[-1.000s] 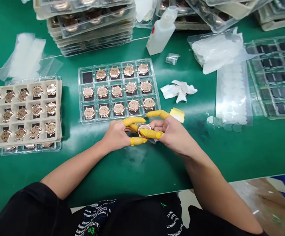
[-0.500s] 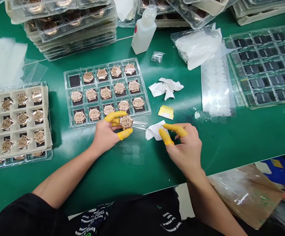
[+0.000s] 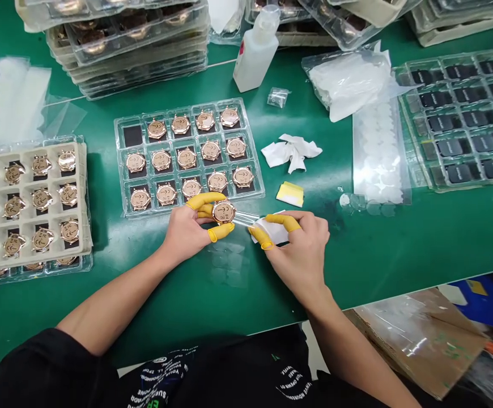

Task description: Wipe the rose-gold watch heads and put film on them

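Note:
My left hand (image 3: 189, 229), in yellow finger cots, grips a rose-gold watch case (image 3: 224, 212) by its edges, printed back facing up. Thin clear strips (image 3: 246, 219) extend rightward beside the case; whether they are attached to it, I cannot tell. My right hand (image 3: 295, 243) also wears yellow cots. Its thumb and index finger are apart around the far end of these strips, over a crumpled white wipe (image 3: 279, 231). Behind my left hand lies a clear tray (image 3: 189, 141) of watch cases, its back left compartment without a case.
Another tray (image 3: 29, 212) of watch cases stands left, with stacked trays (image 3: 140, 68) behind. A white bottle (image 3: 255, 56), yellow pad (image 3: 289, 194), loose wipe (image 3: 292, 152), bagged wipes (image 3: 348, 82), a sheet of round stickers (image 3: 378, 153) and a tray of black parts (image 3: 463, 122) lie further back and right.
My right hand has moved left, bringing its thumb and index finger to the end of the clear strips. The left hand still holds the watch case in nearly the same place.

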Action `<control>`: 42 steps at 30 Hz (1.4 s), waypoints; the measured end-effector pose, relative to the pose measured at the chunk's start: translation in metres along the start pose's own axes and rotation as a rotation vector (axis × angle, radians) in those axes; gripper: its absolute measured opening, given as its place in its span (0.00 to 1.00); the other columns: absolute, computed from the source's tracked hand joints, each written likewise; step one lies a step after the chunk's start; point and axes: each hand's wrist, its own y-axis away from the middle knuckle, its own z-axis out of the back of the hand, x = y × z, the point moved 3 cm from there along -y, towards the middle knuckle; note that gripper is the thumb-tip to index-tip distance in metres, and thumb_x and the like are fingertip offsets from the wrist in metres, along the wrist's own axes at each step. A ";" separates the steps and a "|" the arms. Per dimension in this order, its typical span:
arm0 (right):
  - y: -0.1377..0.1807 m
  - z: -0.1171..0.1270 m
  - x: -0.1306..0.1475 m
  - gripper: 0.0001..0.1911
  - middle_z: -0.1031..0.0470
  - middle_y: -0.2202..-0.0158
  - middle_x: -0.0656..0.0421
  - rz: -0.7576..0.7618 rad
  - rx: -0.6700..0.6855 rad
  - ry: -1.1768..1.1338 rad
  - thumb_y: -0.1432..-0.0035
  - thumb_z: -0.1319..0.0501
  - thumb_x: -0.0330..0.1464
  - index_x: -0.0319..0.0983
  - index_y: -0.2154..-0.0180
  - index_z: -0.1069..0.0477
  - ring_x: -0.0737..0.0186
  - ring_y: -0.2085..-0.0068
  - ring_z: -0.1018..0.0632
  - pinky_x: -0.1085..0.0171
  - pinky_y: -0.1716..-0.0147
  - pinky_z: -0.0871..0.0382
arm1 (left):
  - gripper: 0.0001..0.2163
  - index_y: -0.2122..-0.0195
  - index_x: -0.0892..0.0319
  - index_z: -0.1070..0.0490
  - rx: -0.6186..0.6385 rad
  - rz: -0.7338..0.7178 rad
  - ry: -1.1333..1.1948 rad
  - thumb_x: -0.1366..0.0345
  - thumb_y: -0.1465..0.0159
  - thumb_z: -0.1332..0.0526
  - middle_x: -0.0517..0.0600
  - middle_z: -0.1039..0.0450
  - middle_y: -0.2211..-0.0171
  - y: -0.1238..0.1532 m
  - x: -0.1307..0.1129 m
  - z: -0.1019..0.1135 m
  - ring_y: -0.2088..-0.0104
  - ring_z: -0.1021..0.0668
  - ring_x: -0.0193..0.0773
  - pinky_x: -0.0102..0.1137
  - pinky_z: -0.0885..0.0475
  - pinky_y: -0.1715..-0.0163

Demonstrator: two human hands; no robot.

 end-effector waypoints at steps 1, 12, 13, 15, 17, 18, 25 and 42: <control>0.001 -0.001 0.001 0.10 0.22 0.51 0.49 -0.008 -0.009 0.014 0.35 0.33 0.42 0.44 0.57 0.20 0.43 0.48 0.28 0.45 0.50 0.35 | 0.28 0.46 0.58 0.22 -0.002 -0.004 -0.008 0.64 0.49 0.21 0.50 0.13 0.59 0.000 0.001 0.000 0.57 0.11 0.42 0.38 0.14 0.48; 0.009 0.014 -0.001 0.15 0.23 0.47 0.47 -0.070 -0.022 0.065 0.36 0.34 0.45 0.43 0.54 0.23 0.39 0.47 0.28 0.44 0.52 0.36 | 0.26 0.47 0.59 0.21 -0.006 -0.021 -0.050 0.64 0.48 0.22 0.50 0.13 0.59 0.001 -0.001 0.000 0.58 0.12 0.39 0.34 0.14 0.50; 0.010 0.010 0.002 0.16 0.24 0.46 0.45 -0.096 -0.023 0.088 0.37 0.33 0.46 0.42 0.54 0.24 0.38 0.46 0.29 0.44 0.53 0.36 | 0.26 0.47 0.59 0.21 -0.010 -0.024 -0.056 0.64 0.48 0.22 0.50 0.13 0.59 0.001 -0.002 0.000 0.58 0.12 0.39 0.34 0.14 0.51; 0.011 0.004 0.008 0.14 0.25 0.45 0.43 -0.125 -0.028 0.134 0.37 0.33 0.45 0.42 0.58 0.26 0.36 0.46 0.29 0.43 0.54 0.36 | 0.25 0.48 0.58 0.21 -0.015 -0.029 -0.060 0.64 0.48 0.22 0.50 0.13 0.59 0.001 -0.003 0.000 0.58 0.12 0.39 0.34 0.14 0.51; 0.011 0.002 0.010 0.10 0.25 0.44 0.43 -0.119 -0.035 0.152 0.34 0.36 0.41 0.42 0.61 0.26 0.36 0.46 0.29 0.43 0.54 0.35 | 0.26 0.48 0.58 0.21 -0.009 -0.020 -0.052 0.64 0.48 0.22 0.51 0.13 0.58 0.001 -0.004 0.000 0.58 0.12 0.40 0.36 0.13 0.50; 0.010 0.002 0.008 0.09 0.25 0.44 0.44 -0.108 -0.042 0.139 0.33 0.37 0.40 0.42 0.62 0.26 0.37 0.46 0.28 0.43 0.54 0.35 | 0.26 0.48 0.58 0.21 -0.005 -0.013 -0.046 0.64 0.48 0.22 0.51 0.13 0.59 0.001 -0.004 0.000 0.57 0.12 0.41 0.36 0.13 0.50; -0.001 0.013 -0.021 0.10 0.20 0.56 0.50 -0.208 0.013 0.012 0.36 0.37 0.41 0.43 0.60 0.21 0.48 0.57 0.23 0.50 0.59 0.31 | 0.26 0.47 0.58 0.21 0.003 -0.004 -0.048 0.64 0.48 0.22 0.50 0.14 0.60 0.000 -0.003 0.000 0.58 0.12 0.41 0.37 0.13 0.50; -0.074 0.000 0.061 0.05 0.24 0.68 0.57 0.459 0.194 -0.301 0.33 0.35 0.34 0.43 0.64 0.25 0.59 0.66 0.25 0.59 0.67 0.34 | 0.25 0.48 0.60 0.20 0.042 -0.030 0.017 0.69 0.48 0.24 0.49 0.14 0.60 0.001 0.003 -0.002 0.61 0.12 0.38 0.32 0.14 0.53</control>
